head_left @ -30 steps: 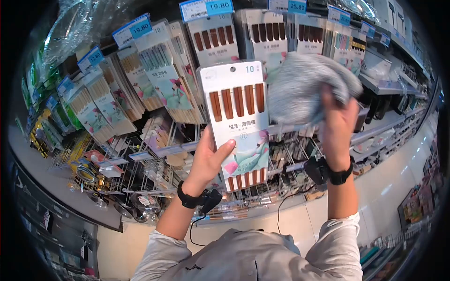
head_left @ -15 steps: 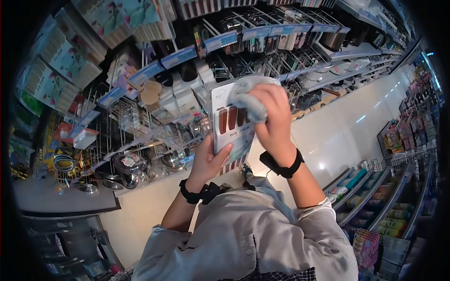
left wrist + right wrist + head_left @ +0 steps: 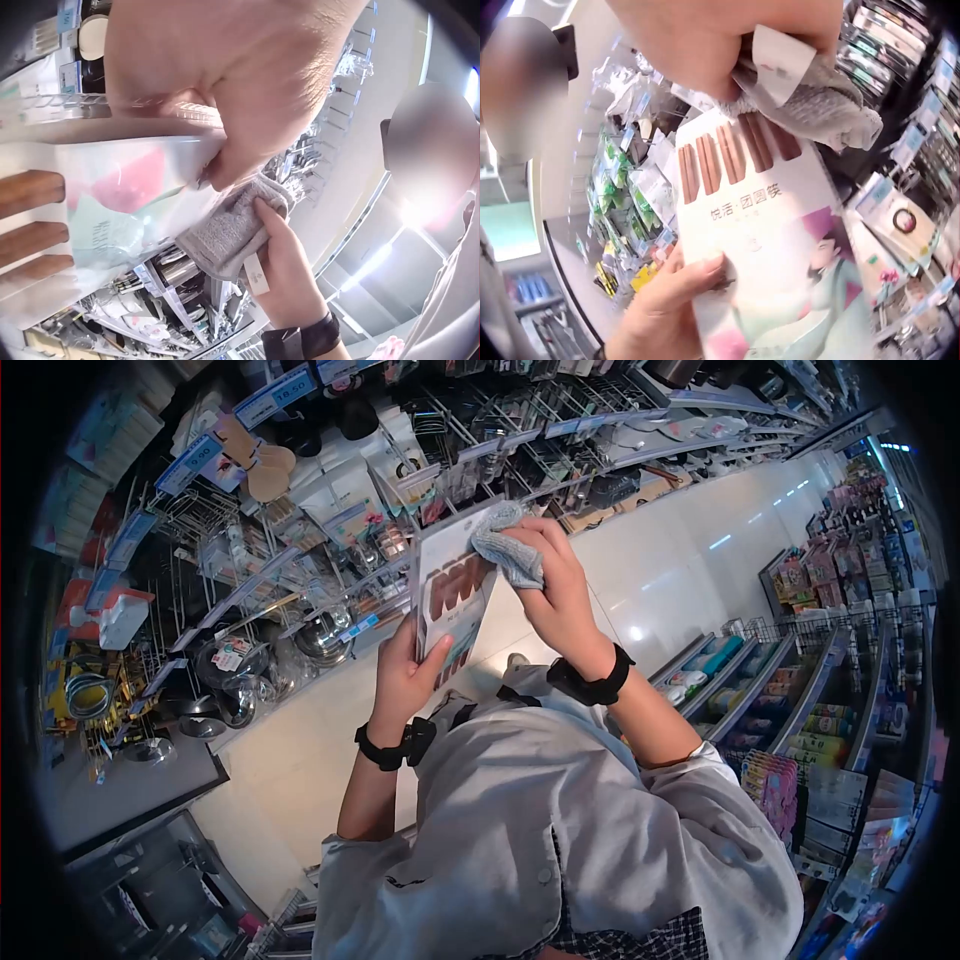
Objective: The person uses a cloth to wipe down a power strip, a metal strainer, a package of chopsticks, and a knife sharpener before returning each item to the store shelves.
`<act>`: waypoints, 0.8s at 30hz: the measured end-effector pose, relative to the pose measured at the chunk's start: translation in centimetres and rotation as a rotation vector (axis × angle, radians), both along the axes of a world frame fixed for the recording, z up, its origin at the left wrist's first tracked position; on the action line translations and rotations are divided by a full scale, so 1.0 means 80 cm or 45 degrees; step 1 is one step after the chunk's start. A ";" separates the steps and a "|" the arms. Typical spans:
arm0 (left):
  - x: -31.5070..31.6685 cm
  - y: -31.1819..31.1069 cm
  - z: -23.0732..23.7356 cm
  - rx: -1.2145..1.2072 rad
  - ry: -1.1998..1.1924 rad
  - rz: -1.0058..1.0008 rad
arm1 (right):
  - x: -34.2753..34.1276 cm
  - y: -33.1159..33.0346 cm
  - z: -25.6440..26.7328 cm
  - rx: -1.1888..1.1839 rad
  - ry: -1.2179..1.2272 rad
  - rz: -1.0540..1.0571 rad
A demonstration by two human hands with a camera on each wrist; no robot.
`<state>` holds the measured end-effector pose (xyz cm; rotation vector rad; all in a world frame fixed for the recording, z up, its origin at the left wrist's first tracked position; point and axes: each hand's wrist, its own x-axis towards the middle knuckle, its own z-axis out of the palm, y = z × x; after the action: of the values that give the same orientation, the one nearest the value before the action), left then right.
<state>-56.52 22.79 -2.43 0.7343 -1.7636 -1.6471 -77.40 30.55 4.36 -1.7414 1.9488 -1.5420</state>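
Note:
My left hand [image 3: 405, 672] grips a flat pack of chopsticks [image 3: 450, 592] by its lower left edge, thumb across the front. The pack stands tilted, with brown chopsticks showing through windows in its white card and a pink flower print below, clear in the right wrist view [image 3: 757, 225]. A grey cloth [image 3: 512, 550] is bunched in my right hand [image 3: 562, 598], pressed at the pack's upper right part. In the left wrist view the cloth [image 3: 229, 232] shows a white label [image 3: 256, 274] hanging from it.
Store racks with hooks and price tags [image 3: 190, 465] run along the far side. Ladles and metal kitchenware [image 3: 325, 632] hang low at the left. Shelves of packaged goods [image 3: 770, 690] stand at the right, past a pale tiled floor [image 3: 680, 575].
The cloth came from the right onto the pack's top and stays there. Pack and hands lowered away from the hanging chopsticks, and the view turned down toward the floor.

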 end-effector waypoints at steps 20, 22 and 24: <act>-0.336 0.075 0.008 0.076 0.270 0.093 | -0.303 0.078 -0.045 -0.330 -0.605 0.056; -0.368 0.078 0.039 0.155 0.588 0.248 | -0.316 0.112 -0.074 -0.095 -0.295 0.004; -0.384 0.067 0.047 0.136 0.688 0.342 | -0.337 0.135 -0.092 0.056 -0.271 0.010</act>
<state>-87.21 28.13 1.30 0.4833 -1.1540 -1.5752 -104.34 41.37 -3.00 -1.4977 1.8554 -1.5956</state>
